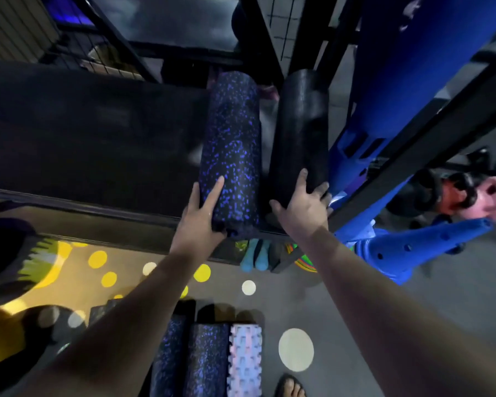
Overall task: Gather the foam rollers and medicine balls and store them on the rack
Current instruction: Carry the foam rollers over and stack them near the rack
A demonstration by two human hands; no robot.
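A black foam roller with blue speckles (pixel 232 138) lies lengthwise on the dark rack shelf (pixel 92 138). My left hand (pixel 199 219) grips its near end. Beside it on the right lies a plain black foam roller (pixel 299 130), and my right hand (pixel 302 207) holds its near end. The two rollers are parallel with a narrow gap between them. On the floor near my feet lie two more blue-speckled rollers (pixel 205 359) and a pale ridged roller (pixel 245 359). No medicine ball is clearly visible.
Black rack uprights (pixel 407 156) stand right of the plain roller, with blue perforated cones (pixel 418 247) leaning beside them. Teal dumbbells (pixel 254 257) sit under the shelf. The grey floor has yellow and white dots (pixel 295 349). My sandalled foot (pixel 289 388) is at the bottom edge.
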